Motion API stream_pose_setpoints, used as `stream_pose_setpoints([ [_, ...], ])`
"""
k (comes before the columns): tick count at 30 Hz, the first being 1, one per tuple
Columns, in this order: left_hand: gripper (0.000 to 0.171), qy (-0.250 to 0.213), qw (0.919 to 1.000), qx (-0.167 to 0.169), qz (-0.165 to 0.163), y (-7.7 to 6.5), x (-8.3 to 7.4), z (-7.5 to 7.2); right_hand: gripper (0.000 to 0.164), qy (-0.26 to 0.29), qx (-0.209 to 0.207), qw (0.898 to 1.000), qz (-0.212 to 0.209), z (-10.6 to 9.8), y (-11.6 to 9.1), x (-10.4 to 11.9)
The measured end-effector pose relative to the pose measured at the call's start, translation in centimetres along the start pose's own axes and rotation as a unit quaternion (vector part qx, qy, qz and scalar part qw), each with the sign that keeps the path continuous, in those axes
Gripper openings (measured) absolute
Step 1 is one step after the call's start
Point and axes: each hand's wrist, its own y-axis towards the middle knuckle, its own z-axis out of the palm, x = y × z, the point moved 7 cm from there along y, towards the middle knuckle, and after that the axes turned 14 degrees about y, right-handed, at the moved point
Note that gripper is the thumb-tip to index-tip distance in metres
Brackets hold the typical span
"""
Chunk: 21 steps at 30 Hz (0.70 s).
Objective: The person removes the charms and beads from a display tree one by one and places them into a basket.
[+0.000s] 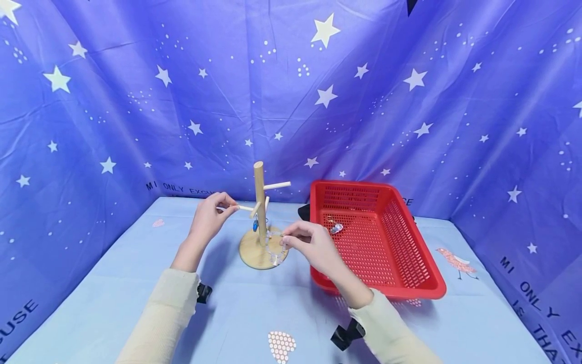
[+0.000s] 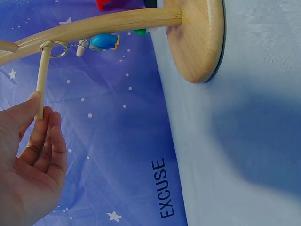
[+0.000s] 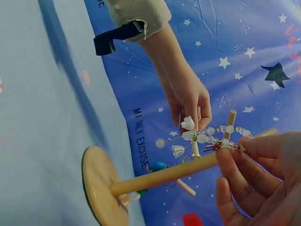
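Note:
A light wooden stand [image 1: 259, 189] with a round base and several pegs stands upright on the table. My left hand [image 1: 209, 215] pinches the tip of its left peg [image 2: 43, 80] between thumb and fingers. A metal ring with a blue figure keychain [image 2: 104, 42] hangs on that peg close to the post. Just right of the post, my right hand [image 1: 313, 245] pinches a beaded bracelet [image 3: 203, 137] of clear and white beads with white flower charms. The bracelet hangs in a loop in front of the base. A small green item [image 2: 140, 32] shows partly behind the post.
A red plastic basket [image 1: 443, 290] stands to the right of the stand. Inside it lies a small keychain [image 1: 336, 229] with a gold clasp. A blue cloth with white stars [image 1: 325, 96] hangs behind the table, and a light blue cloth [image 1: 245, 318] covers the table.

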Motion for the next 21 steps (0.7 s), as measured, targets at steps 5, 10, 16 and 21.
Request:
stream_pose_setpoints([
  [5, 0.011, 0.000, 1.0000, 0.000, -0.001, 0.0, 0.0, 0.1, 0.015, -0.001, -0.003, 1.000, 0.004, -0.6, -0.2, -0.4],
  [10, 0.012, 0.001, 1.0000, 0.002, -0.002, 0.0, 0.0, 0.1, 0.013, -0.007, -0.005, 1.000, 0.008, -1.1, -0.5, -0.6],
  [16, 0.012, 0.000, 1.0000, -0.003, 0.000, 0.0, 0.0, 0.0, 0.015, -0.015, -0.012, 1.000, 0.010, -1.8, -0.7, -0.7],
  [21, 0.012, 0.001, 1.0000, -0.003, 0.000, 0.0, 0.0, 0.0, 0.015, -0.020, -0.019, 1.000, 0.011, -2.4, -0.8, -0.9],
])
